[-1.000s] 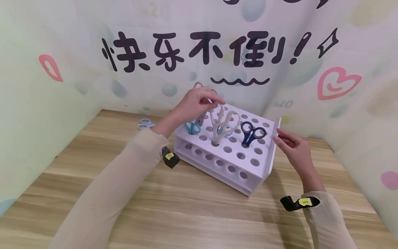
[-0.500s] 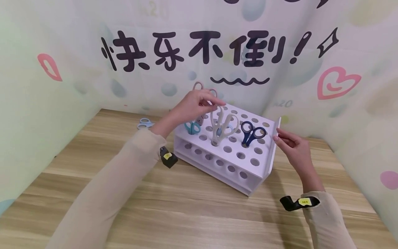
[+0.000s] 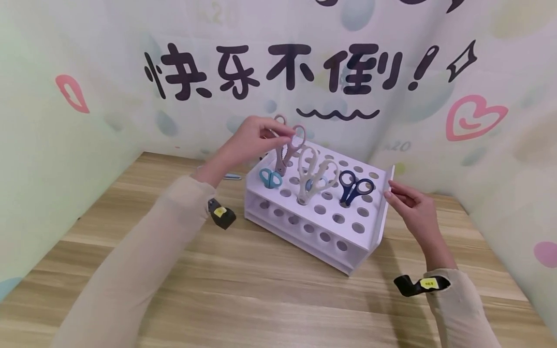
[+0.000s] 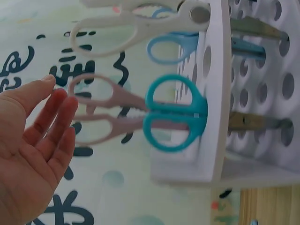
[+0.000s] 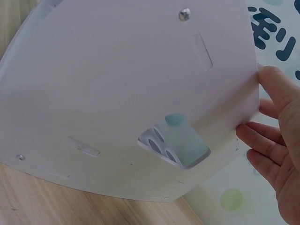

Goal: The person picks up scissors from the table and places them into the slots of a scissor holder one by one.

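Note:
My left hand (image 3: pixel 256 137) is beside the handles of the pink scissors (image 3: pixel 281 167), fingers loosely bent and holding nothing. In the left wrist view its fingertips overlap the edge of those handles. The pink scissors stand blades down in a white rack (image 3: pixel 348 227) with rows of round holes. White scissors (image 3: pixel 303 187), small teal scissors (image 3: pixel 270 180) and navy scissors (image 3: pixel 350 192) stand in its front part. Light blue scissors (image 3: pixel 310 185) show behind the white ones. At the right side, my right hand (image 3: pixel 415 212) pinches the rack's side panel (image 5: pixel 117 84) between thumb and fingers.
Another pair of scissors (image 3: pixel 232 177) lies on the wooden table (image 3: pixel 243 290) left of the rack, mostly hidden by my left wrist. A printed cloth backdrop (image 3: pixel 261 29) rises behind the table.
My left hand has moved left, away from the white scissors' handles, which stay upright in the rack. The pink scissors show more now. My right hand keeps its hold on the rack.

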Tool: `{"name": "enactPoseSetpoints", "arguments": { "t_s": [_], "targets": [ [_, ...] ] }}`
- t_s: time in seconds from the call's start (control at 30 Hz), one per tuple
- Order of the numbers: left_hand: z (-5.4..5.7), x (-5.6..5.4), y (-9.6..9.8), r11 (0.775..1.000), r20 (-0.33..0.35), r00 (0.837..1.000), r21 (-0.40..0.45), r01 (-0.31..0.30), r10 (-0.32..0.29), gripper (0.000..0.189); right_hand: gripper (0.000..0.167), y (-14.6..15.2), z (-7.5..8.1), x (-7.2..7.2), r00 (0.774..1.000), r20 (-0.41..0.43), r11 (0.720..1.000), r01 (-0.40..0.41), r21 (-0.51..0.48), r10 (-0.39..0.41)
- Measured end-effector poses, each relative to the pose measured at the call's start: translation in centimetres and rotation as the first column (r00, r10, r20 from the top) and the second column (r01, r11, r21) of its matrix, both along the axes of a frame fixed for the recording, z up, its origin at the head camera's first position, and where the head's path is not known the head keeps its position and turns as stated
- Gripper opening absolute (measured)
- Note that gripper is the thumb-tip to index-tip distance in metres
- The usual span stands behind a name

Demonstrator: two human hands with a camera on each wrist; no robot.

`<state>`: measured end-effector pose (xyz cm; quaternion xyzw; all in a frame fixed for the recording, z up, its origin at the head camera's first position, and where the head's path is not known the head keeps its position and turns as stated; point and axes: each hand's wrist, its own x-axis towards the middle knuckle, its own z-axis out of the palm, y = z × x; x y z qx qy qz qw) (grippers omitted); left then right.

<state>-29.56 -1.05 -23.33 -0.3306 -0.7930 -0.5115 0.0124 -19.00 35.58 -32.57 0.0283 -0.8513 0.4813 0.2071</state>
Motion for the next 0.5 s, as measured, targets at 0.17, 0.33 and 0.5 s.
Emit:
{"name": "enactPoseSetpoints", "arguments": {
  "t_s": [0.17,0.33,0.5],
  "targets": [
    [-0.4,-1.0,-2.3,0.997,-0.034,0.996,-0.009,-0.082,0.082,0.026,0.042,-0.7,0.9,0.7,1.000,-0.021,1.000,-0.010,-0.025,0.010],
    [-1.7,-2.2,-5.6,0.978,-0.029,0.980,-0.072,-0.198,0.196,0.027,0.040,-1.7,1.8,1.5,0.999,-0.047,0.999,-0.017,-0.047,0.015],
    [-4.4,-3.0,-9.8,0.931,0.015,0.941,-0.153,-0.332,0.338,0.030,0.040,-2.0,1.8,1.3,0.999,-0.051,0.999,-0.021,-0.046,0.018]
  ]
}}
